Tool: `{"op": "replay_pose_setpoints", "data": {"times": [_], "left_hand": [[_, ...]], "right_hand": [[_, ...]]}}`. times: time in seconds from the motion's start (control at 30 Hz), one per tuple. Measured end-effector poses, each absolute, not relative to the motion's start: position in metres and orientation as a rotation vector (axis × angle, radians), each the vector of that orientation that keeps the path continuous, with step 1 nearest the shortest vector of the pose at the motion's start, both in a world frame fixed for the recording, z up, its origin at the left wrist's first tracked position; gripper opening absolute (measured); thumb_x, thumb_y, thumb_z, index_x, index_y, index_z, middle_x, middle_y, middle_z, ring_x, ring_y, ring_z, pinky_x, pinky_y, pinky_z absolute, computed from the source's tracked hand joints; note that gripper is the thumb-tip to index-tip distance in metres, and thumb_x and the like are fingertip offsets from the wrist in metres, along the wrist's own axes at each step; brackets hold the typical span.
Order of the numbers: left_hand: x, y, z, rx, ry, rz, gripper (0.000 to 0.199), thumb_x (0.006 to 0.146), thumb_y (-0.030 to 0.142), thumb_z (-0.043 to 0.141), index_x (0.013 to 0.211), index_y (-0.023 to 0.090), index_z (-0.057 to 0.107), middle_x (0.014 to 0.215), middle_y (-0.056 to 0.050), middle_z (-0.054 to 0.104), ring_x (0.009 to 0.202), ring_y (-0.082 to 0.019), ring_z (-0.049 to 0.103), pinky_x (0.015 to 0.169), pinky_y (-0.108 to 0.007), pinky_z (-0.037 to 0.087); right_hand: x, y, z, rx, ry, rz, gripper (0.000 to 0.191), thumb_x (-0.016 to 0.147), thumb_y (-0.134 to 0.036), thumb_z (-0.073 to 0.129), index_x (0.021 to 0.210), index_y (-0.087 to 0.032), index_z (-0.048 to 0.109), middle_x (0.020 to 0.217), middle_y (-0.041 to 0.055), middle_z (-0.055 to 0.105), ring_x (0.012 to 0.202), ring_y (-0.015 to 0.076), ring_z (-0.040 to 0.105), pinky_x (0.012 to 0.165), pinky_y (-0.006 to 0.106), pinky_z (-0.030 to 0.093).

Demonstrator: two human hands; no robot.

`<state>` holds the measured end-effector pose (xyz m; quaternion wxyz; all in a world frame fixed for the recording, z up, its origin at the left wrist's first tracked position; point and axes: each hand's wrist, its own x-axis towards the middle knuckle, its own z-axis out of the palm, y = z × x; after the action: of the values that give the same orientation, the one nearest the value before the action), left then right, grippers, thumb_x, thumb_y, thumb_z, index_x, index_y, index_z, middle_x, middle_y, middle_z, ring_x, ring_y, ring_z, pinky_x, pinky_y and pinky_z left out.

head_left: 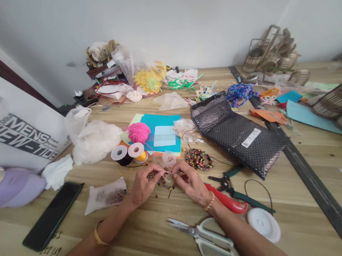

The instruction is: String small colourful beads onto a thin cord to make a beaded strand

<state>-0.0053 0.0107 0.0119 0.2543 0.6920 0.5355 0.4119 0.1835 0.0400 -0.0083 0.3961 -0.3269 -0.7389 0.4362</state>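
My left hand (144, 183) and my right hand (191, 184) meet over the table, fingertips pinched on a thin pale cord (167, 172) that runs between them. Just below the cord is a small beaded strand (170, 187); whether it is joined to the cord I cannot tell. Loose beads (156, 196) lie beside my left fingers, partly hidden by them. A small clear dish (169, 159) stands just beyond my fingertips. To its right rests a coil of multicoloured bead strands (199, 159). Nearer me lie scissors (196, 232) with pale handles, blades pointing left.
Thread spools (136, 150) and a pink yarn ball (138, 133) stand beyond my left hand. On the left are a bag of beads (107, 196) and a phone (53, 216). Red- and green-handled pliers (226, 198), a white spool (263, 225) and a black padded mailer (238, 132) lie right.
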Motion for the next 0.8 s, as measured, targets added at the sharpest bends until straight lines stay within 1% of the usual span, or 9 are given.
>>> {"op": "replay_pose_setpoints", "data": {"times": [0.1,0.2,0.37,0.57,0.63,0.8], "left_hand": [[-0.005,0.0113,0.0085,1.814,1.483,1.132,0.014,0.086,0.026,0.059,0.075,0.017,0.063,0.078,-0.004,0.069,0.076,-0.017,0.064,0.073,-0.027,0.05],[-0.0037,0.0116,0.0064,1.732,1.459,1.125,0.015,0.086,0.027,0.058,0.076,0.016,0.061,0.078,-0.004,0.068,0.074,-0.016,0.064,0.071,-0.026,0.051],[-0.0027,0.0121,0.0085,1.674,1.42,1.102,0.014,0.085,0.027,0.058,0.077,0.016,0.061,0.079,-0.005,0.069,0.075,-0.016,0.064,0.07,-0.026,0.052],[-0.0016,0.0106,0.0106,1.688,1.411,1.099,0.013,0.085,0.027,0.059,0.076,0.017,0.062,0.081,-0.005,0.069,0.076,-0.017,0.064,0.072,-0.027,0.052],[-0.0017,0.0101,0.01,1.695,1.405,1.096,0.013,0.085,0.027,0.059,0.078,0.017,0.062,0.081,-0.005,0.069,0.077,-0.017,0.064,0.072,-0.028,0.052],[-0.0013,0.0087,0.012,1.734,1.418,1.089,0.016,0.087,0.029,0.057,0.079,0.017,0.063,0.083,-0.006,0.069,0.081,-0.018,0.064,0.077,-0.03,0.05]], "right_hand": [[0.1842,0.042,-0.0098,-0.849,-1.93,1.084,0.009,0.088,-0.019,0.049,0.08,-0.017,0.052,0.077,0.0022,0.053,0.071,0.0143,0.048,0.061,0.024,0.036],[0.1833,0.0421,-0.0105,-0.877,-1.929,1.145,0.009,0.087,-0.02,0.049,0.079,-0.017,0.051,0.074,0.0007,0.052,0.066,0.0127,0.045,0.057,0.023,0.034],[0.1823,0.0389,-0.0082,-0.932,-1.873,1.293,0.015,0.089,-0.029,0.051,0.081,-0.016,0.052,0.066,-0.0021,0.05,0.057,0.0104,0.042,0.051,0.022,0.031],[0.1824,0.037,-0.0046,-0.947,-1.893,1.281,0.028,0.092,-0.042,0.05,0.079,-0.016,0.054,0.061,-0.0026,0.047,0.055,0.0105,0.04,0.049,0.023,0.03],[0.182,0.0371,-0.0055,-0.954,-1.913,1.25,0.029,0.092,-0.041,0.049,0.077,-0.017,0.053,0.06,-0.003,0.046,0.054,0.0101,0.039,0.049,0.023,0.029],[0.181,0.037,-0.009,-0.947,-2.005,1.12,0.026,0.093,-0.033,0.047,0.071,-0.017,0.051,0.058,-0.0033,0.045,0.052,0.01,0.039,0.051,0.024,0.028]]}}
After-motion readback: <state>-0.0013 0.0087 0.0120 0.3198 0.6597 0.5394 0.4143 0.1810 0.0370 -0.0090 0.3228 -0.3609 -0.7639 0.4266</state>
